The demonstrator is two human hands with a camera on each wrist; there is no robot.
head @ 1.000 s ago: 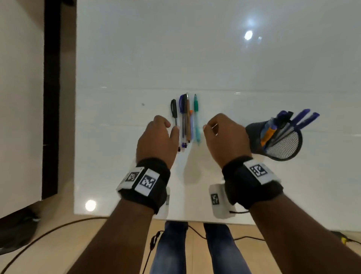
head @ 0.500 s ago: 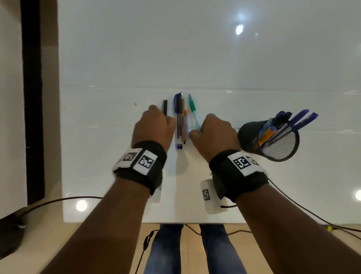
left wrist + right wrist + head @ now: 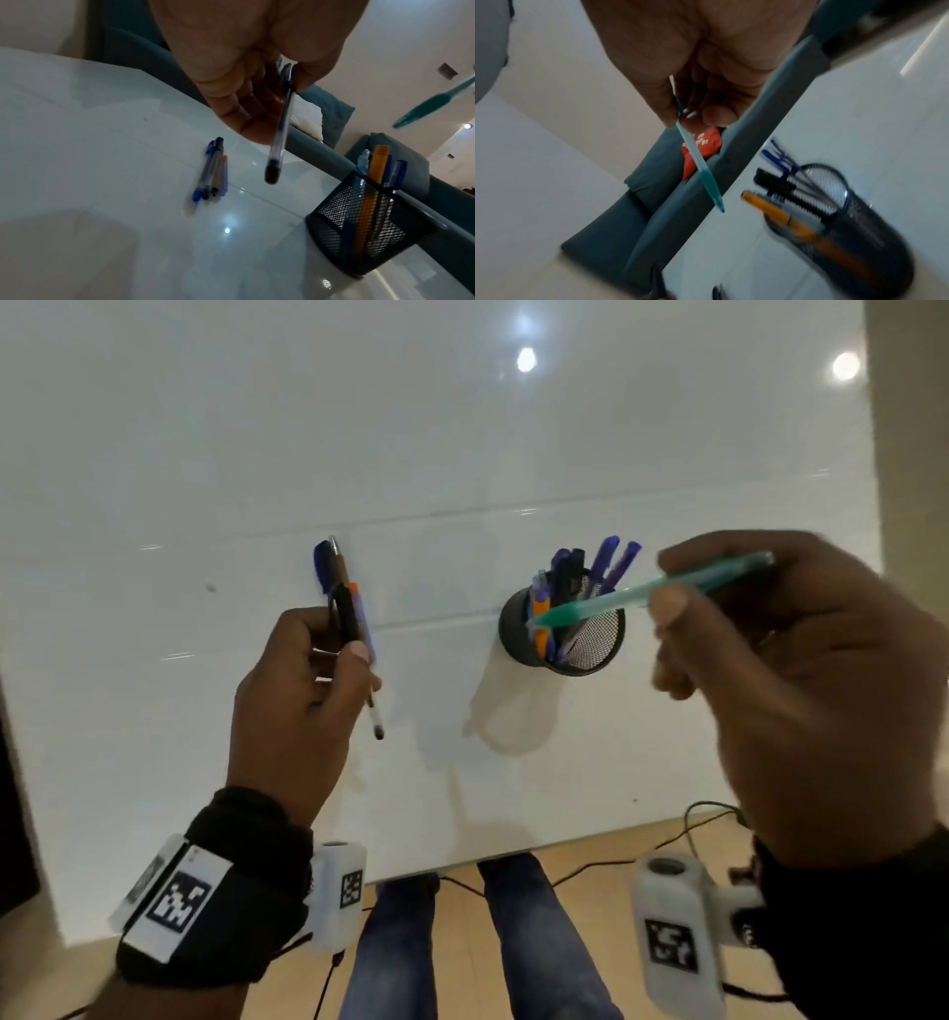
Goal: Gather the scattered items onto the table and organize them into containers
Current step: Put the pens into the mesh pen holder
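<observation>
Teal pen [image 3: 652, 590] in right hand [image 3: 801, 660]

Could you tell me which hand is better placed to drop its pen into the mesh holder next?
The right hand. Its teal pen already points tip-first at the mesh holder, just above the rim. The left hand holds its black pen farther off, over the pens lying on the table.

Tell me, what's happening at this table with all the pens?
A person is tidying pens into a black mesh cup on a white table. Their right hand holds a teal pen in the air, tip pointing toward the cup, which already holds several pens. Their left hand pinches a clear pen with a black cap above the table. A few more pens lie side by side on the table.
</observation>
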